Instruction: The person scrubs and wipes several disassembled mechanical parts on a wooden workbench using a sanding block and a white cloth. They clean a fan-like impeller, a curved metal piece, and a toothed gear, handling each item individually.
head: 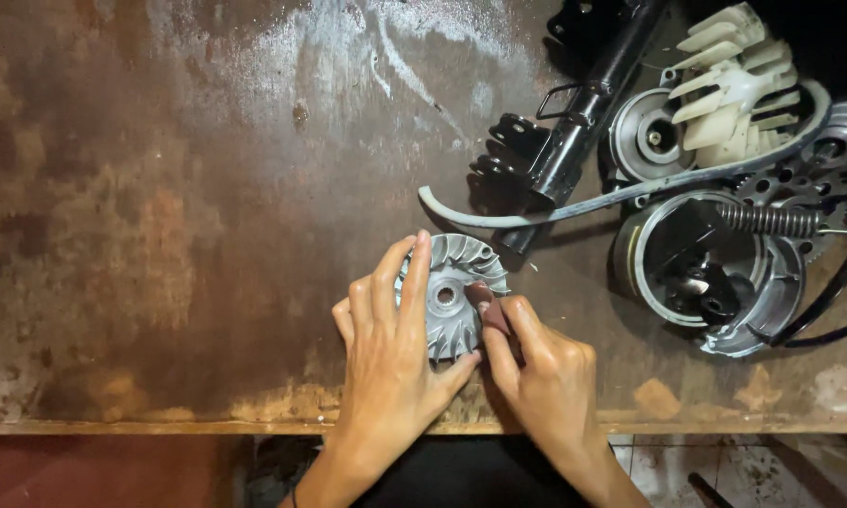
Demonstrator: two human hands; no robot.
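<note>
A round grey metal fan wheel [454, 282] with curved fins lies flat on the rusty brown bench [160, 235], near its front edge. My left hand [391, 348] presses down on the wheel's left side, fingers spread over the fins and thumb at its lower edge. My right hand [546, 372] pinches a small piece of dark reddish abrasive paper [492, 310] and holds it against the wheel's right side, close to the hub.
At the back right lie a black strut [583, 113], a grey drive belt [574, 212], a white finned fan [729, 80], a round metal housing [706, 268] with a coil spring [772, 220], and black cables [833, 292]. The bench's front edge [160, 425] runs below my hands.
</note>
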